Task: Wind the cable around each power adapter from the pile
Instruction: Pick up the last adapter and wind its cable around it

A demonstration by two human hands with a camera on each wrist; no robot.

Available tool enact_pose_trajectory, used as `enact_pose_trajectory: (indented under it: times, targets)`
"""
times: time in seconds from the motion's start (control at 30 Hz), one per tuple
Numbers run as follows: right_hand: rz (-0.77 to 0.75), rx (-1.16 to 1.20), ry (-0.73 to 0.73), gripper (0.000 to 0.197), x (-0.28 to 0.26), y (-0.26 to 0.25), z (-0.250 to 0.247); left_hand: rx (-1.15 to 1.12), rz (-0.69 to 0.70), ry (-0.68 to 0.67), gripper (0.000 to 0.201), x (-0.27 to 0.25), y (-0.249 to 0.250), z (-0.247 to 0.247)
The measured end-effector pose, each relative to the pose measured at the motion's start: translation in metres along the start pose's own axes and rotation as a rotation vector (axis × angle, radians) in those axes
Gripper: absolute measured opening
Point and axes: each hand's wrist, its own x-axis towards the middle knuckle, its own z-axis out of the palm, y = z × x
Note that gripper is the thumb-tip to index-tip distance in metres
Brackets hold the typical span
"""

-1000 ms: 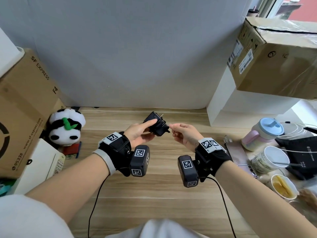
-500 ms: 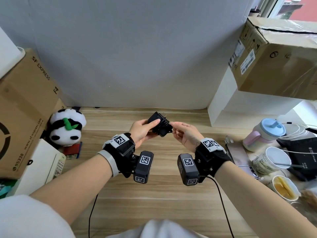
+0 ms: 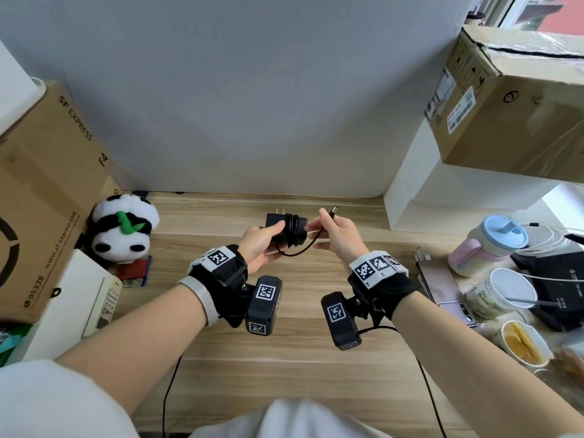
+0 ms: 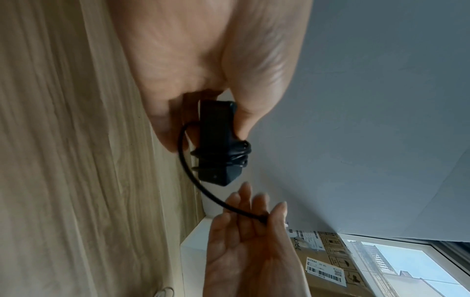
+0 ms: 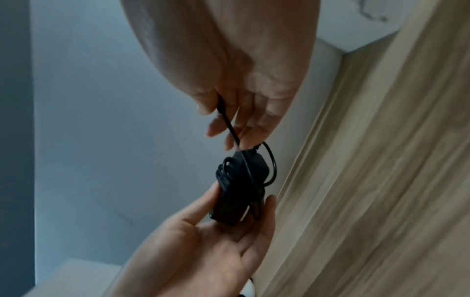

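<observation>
A black power adapter (image 3: pixel 286 228) with two plug prongs on its left end hangs above the wooden desk (image 3: pixel 284 336). My left hand (image 3: pixel 260 245) grips it between thumb and fingers. Several turns of thin black cable (image 4: pixel 239 152) wrap its middle. A short free end of cable (image 3: pixel 298 249) loops below and rises to my right hand (image 3: pixel 336 237), which pinches it near the barrel plug (image 3: pixel 333 212). The adapter (image 5: pixel 237 184) and the pinched cable (image 5: pixel 227 120) also show in the right wrist view; my right hand (image 4: pixel 250 227) appears in the left wrist view.
A panda plush (image 3: pixel 124 227) and an SF Express carton (image 3: pixel 47 184) stand at the left. A second carton (image 3: pixel 512 102) overhangs at the right. Cups (image 3: pixel 502 292), a pink bottle (image 3: pixel 488 245), a phone (image 3: pixel 442 286) and a router (image 3: pixel 556 279) crowd the right side.
The adapter has turned so its prongs point left. My right hand has drawn away to the right and up, pulling the short cable end out into a loop.
</observation>
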Motion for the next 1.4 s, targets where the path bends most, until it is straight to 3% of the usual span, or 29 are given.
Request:
enact_pose_trajectory:
  times: [0.17,0.37,0.67,0.8,0.87,0.97,1.07,1.23,1.4]
  targets:
    - [0.142,-0.111,-0.019,0.038,0.003,0.005,0.006,0.104,0.073,0.039,0.033,-0.002,-0.006,0.003]
    - [0.408,0.119,-0.072,0.037,-0.001,0.008,0.006,0.281,0.111,0.063,0.033,-0.005,-0.011,0.004]
    - [0.367,0.016,-0.01,0.036,0.001,0.016,0.01,0.512,0.142,-0.073,0.035,-0.011,-0.011,0.006]
    - [0.343,-0.044,0.012,0.036,0.004,0.014,0.01,0.567,0.198,-0.073,0.028,-0.009,-0.01,0.008]
    - [0.304,-0.1,0.024,0.034,0.005,0.014,0.01,0.602,0.228,-0.045,0.035,-0.006,-0.012,0.009]
    - [0.224,-0.15,0.007,0.033,0.005,0.012,0.008,0.541,0.254,0.017,0.04,-0.003,-0.015,0.01]
    - [0.16,-0.222,-0.051,0.036,0.003,0.007,0.004,0.3,0.181,-0.055,0.031,-0.005,-0.015,0.01]
    - [0.224,-0.258,-0.144,0.039,0.004,0.0,-0.005,0.109,-0.029,-0.181,0.016,-0.01,-0.019,0.002]
    - [0.241,-0.247,-0.134,0.037,0.005,0.006,-0.003,0.053,-0.039,-0.178,0.021,-0.008,-0.02,0.004]
